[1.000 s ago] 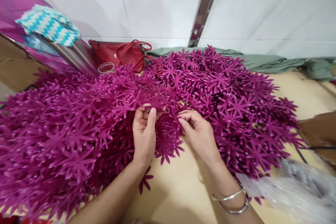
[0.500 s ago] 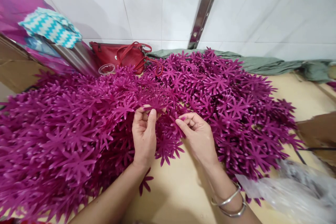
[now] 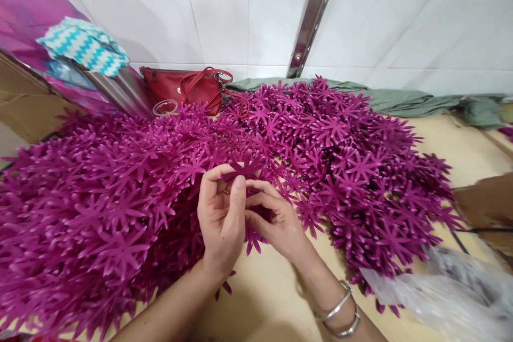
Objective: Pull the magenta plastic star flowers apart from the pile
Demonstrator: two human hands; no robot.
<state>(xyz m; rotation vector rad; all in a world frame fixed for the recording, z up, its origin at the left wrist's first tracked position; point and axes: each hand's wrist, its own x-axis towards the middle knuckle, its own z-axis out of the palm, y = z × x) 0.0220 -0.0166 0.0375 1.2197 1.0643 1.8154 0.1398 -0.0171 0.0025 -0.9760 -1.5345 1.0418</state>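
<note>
My left hand (image 3: 222,219) is closed, its thumb and forefinger pinching a purple artificial flower piece (image 3: 245,165) with narrow spreading petals. Bent fingers of my right hand (image 3: 276,216) meet the left hand just behind its thumb. The right fingertips are partly hidden there, so I cannot make out what they grip. Around both hands spreads a large heap of similar purple flower pieces (image 3: 116,214) on the left, and another heap (image 3: 360,171) lies to the right. Two silver bangles sit on my right wrist.
At the back lie a red bag (image 3: 164,85) with a strap and a clear round lid (image 3: 165,107). A metal cylinder (image 3: 116,91) with a teal-and-white cloth (image 3: 84,45) stands back left. Clear plastic (image 3: 441,294) and cardboard (image 3: 487,203) are at right, on the pale tabletop (image 3: 260,299).
My right hand has moved left from the flower pieces on the right, bringing its fingers to the left hand. The left hand still holds its flower piece, and the view has shifted slightly.
</note>
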